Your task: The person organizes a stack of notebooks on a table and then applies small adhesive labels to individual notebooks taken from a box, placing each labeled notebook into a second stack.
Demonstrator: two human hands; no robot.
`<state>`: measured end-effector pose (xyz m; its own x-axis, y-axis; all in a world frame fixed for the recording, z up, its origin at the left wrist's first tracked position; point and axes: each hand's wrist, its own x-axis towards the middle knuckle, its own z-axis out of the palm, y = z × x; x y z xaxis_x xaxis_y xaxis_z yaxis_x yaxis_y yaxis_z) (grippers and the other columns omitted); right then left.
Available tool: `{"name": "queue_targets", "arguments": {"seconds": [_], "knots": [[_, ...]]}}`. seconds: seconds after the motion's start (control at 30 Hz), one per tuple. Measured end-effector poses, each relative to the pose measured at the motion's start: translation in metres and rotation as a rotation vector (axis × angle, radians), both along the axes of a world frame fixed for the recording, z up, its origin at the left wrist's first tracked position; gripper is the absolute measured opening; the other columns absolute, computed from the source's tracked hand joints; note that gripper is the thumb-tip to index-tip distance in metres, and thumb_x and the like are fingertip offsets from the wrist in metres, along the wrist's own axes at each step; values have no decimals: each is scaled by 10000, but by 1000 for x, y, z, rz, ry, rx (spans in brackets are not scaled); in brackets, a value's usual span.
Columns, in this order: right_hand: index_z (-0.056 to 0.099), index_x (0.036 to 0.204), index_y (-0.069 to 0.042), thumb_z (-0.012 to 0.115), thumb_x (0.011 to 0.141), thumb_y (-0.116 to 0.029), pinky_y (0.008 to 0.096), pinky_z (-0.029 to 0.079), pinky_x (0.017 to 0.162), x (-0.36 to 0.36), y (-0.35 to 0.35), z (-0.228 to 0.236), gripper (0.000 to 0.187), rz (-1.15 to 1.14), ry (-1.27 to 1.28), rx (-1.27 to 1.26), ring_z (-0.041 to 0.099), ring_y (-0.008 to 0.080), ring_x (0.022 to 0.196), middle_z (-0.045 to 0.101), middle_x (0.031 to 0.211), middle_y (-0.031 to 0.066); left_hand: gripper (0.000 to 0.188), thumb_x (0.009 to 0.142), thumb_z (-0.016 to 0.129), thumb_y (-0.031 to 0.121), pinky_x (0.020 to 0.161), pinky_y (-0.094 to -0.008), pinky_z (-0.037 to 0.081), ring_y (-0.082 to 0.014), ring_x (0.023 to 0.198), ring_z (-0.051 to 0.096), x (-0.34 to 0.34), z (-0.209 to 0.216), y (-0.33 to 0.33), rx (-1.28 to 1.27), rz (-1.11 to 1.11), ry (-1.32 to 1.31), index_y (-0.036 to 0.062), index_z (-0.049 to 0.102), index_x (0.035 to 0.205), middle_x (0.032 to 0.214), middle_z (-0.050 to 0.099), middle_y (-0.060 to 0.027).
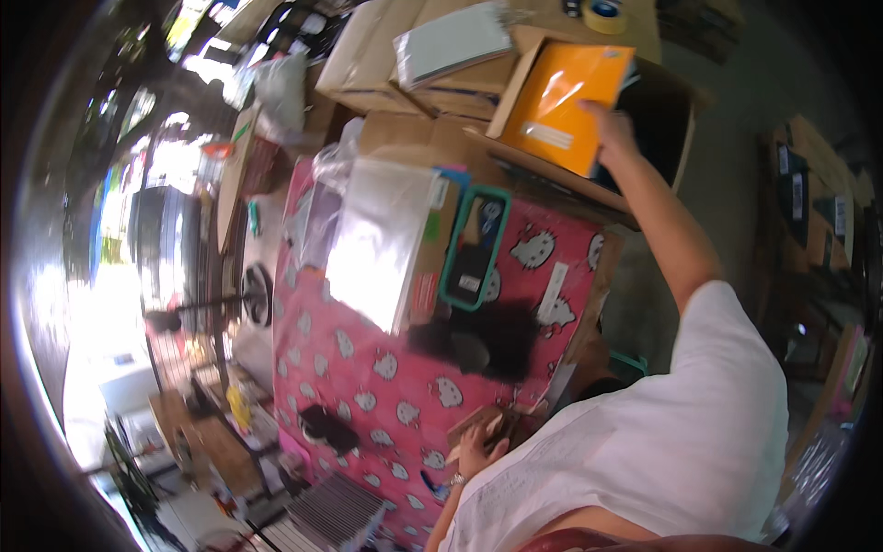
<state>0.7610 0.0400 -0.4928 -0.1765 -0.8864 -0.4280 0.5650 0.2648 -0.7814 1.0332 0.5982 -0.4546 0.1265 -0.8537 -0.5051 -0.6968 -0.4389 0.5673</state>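
Note:
My right arm reaches to the far right, where my right hand [614, 136] grips the right side of a flat orange packet [566, 92] with a glossy front and a small white label. The packet lies tilted in an open cardboard box [511, 99], whose dark inside shows beside my wrist. Near the table's front edge my left hand [476, 453] is curled at a brownish piece, partly hidden by my shirt; what its fingers hold cannot be made out. A blurred black flat thing [501, 336] lies beyond that hand on the pink patterned tablecloth [359, 368].
Shiny clear plastic sleeves [377, 235] lie mid-table beside a teal-rimmed tray [449, 267] of small items. A black-and-white object [328, 429] rests at the left. A grey-white flat pack [455, 44] tops a carton; yellow tape [604, 17] lies behind. More cartons [809, 198] stand right.

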Motion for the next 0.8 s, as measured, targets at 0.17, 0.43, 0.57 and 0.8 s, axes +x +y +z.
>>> {"name": "queue_targets", "arguments": {"seconds": [0.17,0.43,0.57,0.8], "knots": [[471,1308,9,758,828,-171,353,512,875,7,148,119,588,-18,511,-656,632,270,1010,619,1149,149,450,853,675,317,932,-447,435,-351,1082,566,-3,-4,11,-268,176,20,16,596,1178,1141,629,-186],[506,1182,-51,666,864,-204,495,472,923,27,353,172,388,295,984,-2131,600,339,1107,589,1255,164,572,945,458,515,916,-467,490,-300,1066,597,17,73,-4,-393,677,1763,22,571,1213,1199,614,-158],[483,1117,-94,678,827,-126,550,423,1019,56,449,168,351,552,748,-2524,598,313,1129,597,1218,152,562,918,513,458,946,-481,482,-319,1123,567,20,69,116,-583,684,1807,23,519,1275,1273,560,-173],[501,1159,-159,658,825,-188,572,296,1122,110,552,198,370,619,576,-2807,501,264,1251,536,1313,94,637,871,609,358,1000,-507,466,-353,1222,514,-3,25,309,-980,687,1782,26,427,1383,1403,467,-199]]}}
